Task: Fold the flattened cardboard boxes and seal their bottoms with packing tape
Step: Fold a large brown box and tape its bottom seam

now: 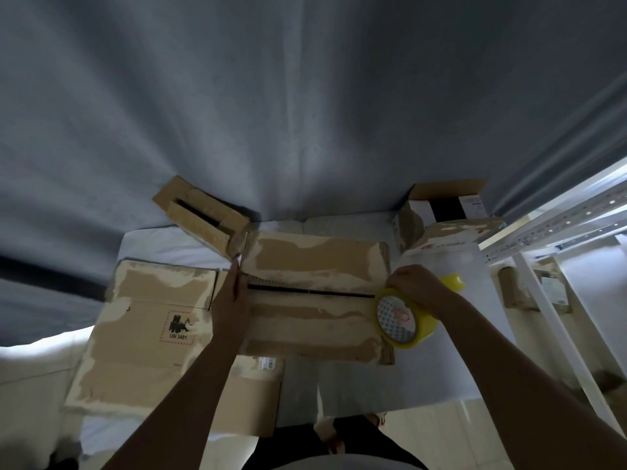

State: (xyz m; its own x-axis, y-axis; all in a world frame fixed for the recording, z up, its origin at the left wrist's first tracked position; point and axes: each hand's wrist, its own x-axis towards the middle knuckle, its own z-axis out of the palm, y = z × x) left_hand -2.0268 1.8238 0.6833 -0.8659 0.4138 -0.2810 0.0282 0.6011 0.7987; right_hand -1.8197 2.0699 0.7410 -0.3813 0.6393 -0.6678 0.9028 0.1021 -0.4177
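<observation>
The left hand (pixel 228 301) lies flat, fingers straight, on the left end of the brown cardboard box (pixel 315 296), while the right hand (pixel 415 286) grips a yellow packing tape roll (pixel 402 317) at its right end. The box sits mid-desk (pixel 451 361), long axis and dark flap seam running left to right

Tan box (pixel 312 296), patched with pale torn strips, black slit along its middle. Yellow tape roll (pixel 400 317), with a white core face dotted grey and marked red. Tan flat box (pixel 142 334) at the table's left edge, whitish borders, black pictogram in a red-hatched square label (pixel 178 326). Brown box (pixel 200 215) at the far left corner. White box (pixel 444 206) at the far right corner, dark inside. White table (pixel 366 381). Grey-blue curtain (pixel 271 96).
</observation>
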